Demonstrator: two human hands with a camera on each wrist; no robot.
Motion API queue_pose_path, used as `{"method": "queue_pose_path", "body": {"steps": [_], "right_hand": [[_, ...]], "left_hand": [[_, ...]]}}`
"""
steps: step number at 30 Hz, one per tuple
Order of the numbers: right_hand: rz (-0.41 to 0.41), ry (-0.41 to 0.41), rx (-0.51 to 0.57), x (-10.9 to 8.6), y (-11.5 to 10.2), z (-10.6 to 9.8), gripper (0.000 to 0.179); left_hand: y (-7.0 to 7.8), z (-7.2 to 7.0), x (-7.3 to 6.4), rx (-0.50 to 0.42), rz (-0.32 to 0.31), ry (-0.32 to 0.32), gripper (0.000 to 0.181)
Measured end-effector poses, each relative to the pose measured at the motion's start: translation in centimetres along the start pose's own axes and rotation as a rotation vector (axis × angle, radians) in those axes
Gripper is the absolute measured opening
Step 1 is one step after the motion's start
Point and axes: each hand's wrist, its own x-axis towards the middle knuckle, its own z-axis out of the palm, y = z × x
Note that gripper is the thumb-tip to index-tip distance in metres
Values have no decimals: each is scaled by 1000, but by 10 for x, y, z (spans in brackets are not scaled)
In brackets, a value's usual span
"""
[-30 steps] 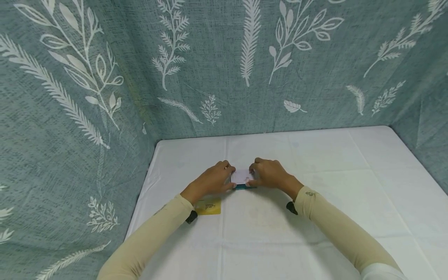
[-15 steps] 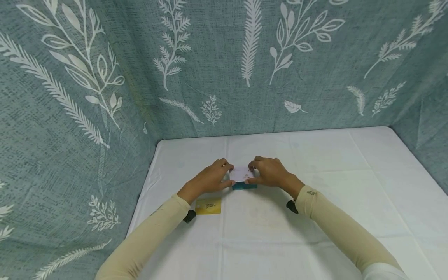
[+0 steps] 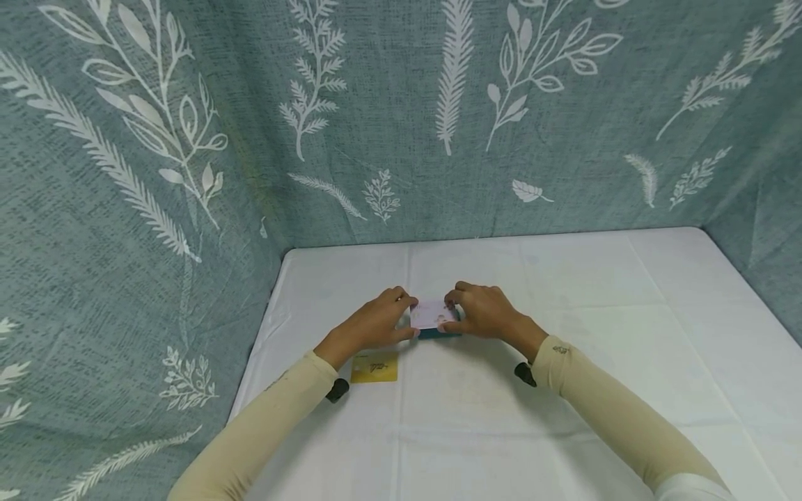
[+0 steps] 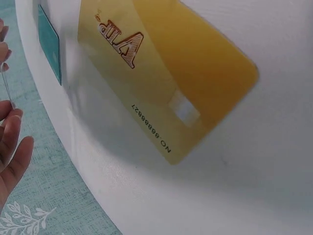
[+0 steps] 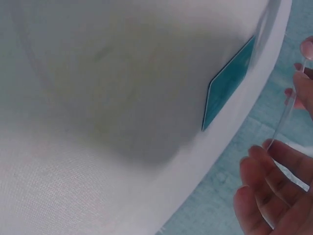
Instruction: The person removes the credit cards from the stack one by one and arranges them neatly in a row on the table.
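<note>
In the head view my left hand (image 3: 379, 319) and right hand (image 3: 489, 311) pinch the opposite short ends of a pale pinkish-white card (image 3: 431, 314) between thumb and fingers. Small printed figures show near its right end. Seen in the right wrist view, the card is a thin edge (image 5: 282, 117) raised off the table. Below it a teal card (image 5: 230, 85) lies flat on the white cloth, partly covered by the pale card in the head view. A yellow card (image 3: 374, 369) marked VIP lies by my left wrist, large in the left wrist view.
White cloth covers the table (image 3: 595, 334), whose far edge meets a blue-green leaf-patterned curtain (image 3: 401, 125). The curtain also hangs along the left and right sides. Dark wrist cameras (image 3: 337, 390) sit under both wrists, close above the cloth.
The pale card, held in both hands, first shifted slightly away, baring more of the teal card, then came back a little. My left wrist moved slightly left, showing more of the yellow card.
</note>
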Motion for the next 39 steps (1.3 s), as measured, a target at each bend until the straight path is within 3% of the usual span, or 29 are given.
{"method": "queue_pose_path", "body": {"steps": [23, 39], "right_hand": [[-26, 4, -8, -5, -7, 2, 54], [-46, 29, 7, -9, -11, 7, 52]], "left_hand": [[-2, 1, -9, -12, -29, 22, 55], [-1, 3, -18, -8, -1, 20, 55]]}}
